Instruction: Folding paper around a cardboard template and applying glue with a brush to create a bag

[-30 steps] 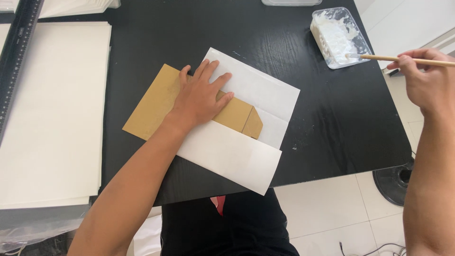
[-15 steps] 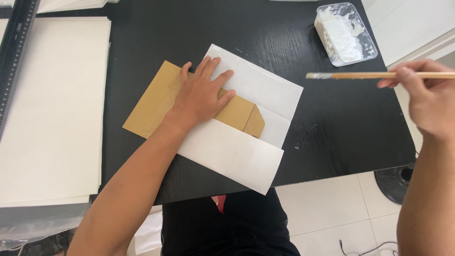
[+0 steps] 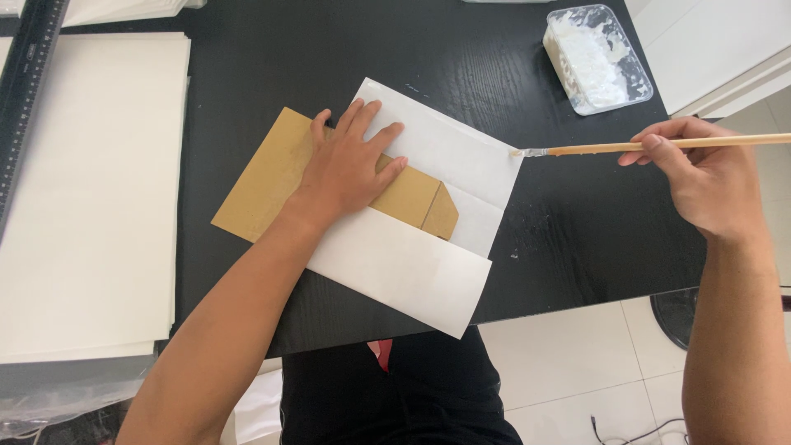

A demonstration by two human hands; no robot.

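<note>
My left hand (image 3: pixel 350 165) lies flat, fingers spread, on a brown cardboard piece (image 3: pixel 272 177) that sits across a white paper sheet (image 3: pixel 428 148) on the black table (image 3: pixel 272 58). The paper's lower part is folded up over the cardboard's near edge. My right hand (image 3: pixel 700 177) grips a wooden-handled brush (image 3: pixel 659 146) held level; its white-coated tip touches the paper's right corner. A clear plastic tub of white paste (image 3: pixel 595 58) stands at the back right.
A stack of large white sheets (image 3: pixel 91 189) covers the table's left side. A black ruler (image 3: pixel 25 91) lies along the far left. The table's front edge runs just below the paper, with tiled floor (image 3: pixel 568 371) beyond.
My right hand drew the brush out of the paste tub and carried it left and down to the paper's right corner. My left hand stayed pressed on the cardboard.
</note>
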